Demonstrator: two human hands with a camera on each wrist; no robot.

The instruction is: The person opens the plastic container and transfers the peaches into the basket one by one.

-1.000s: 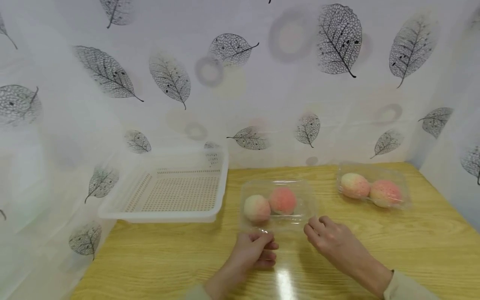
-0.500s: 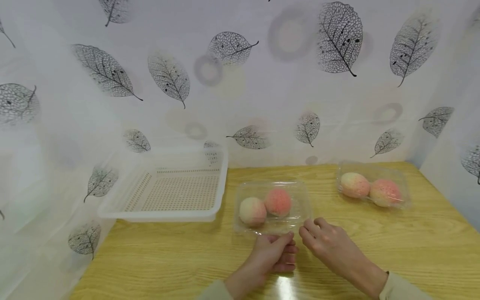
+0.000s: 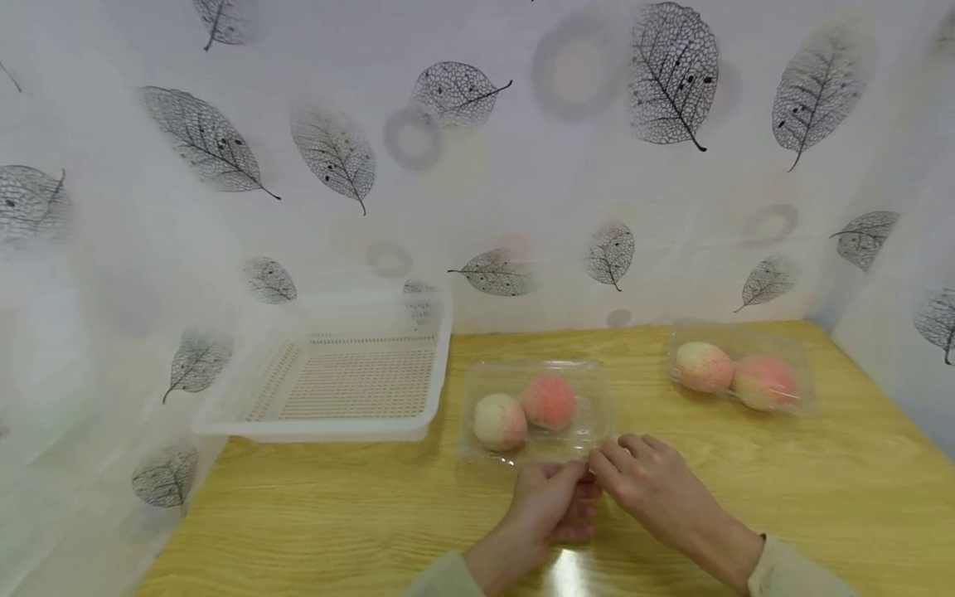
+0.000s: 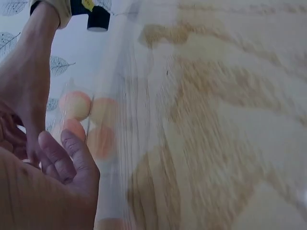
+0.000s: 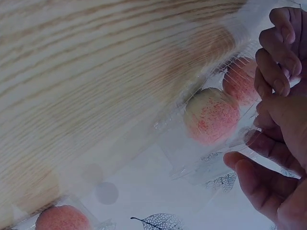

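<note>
At bottom centre, a person's left grip (image 3: 550,503) and right grip (image 3: 645,477) pinch the clear box (image 3: 595,414) by its lower-right corner; two peach-like fruits (image 3: 550,401) inside, white basket (image 3: 313,429) left of it.

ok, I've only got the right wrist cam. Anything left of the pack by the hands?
Observer: Yes, head view shows a white perforated basket there.
Operator: And what's in the far-right pack? I only catch one ball at my frame edge.
Observer: Two pink-and-cream balls, side by side.
Operator: Which part of the near pack are the hands at?
Observer: In head view, left hand and right hand meet at its near edge, by the right corner.
</note>
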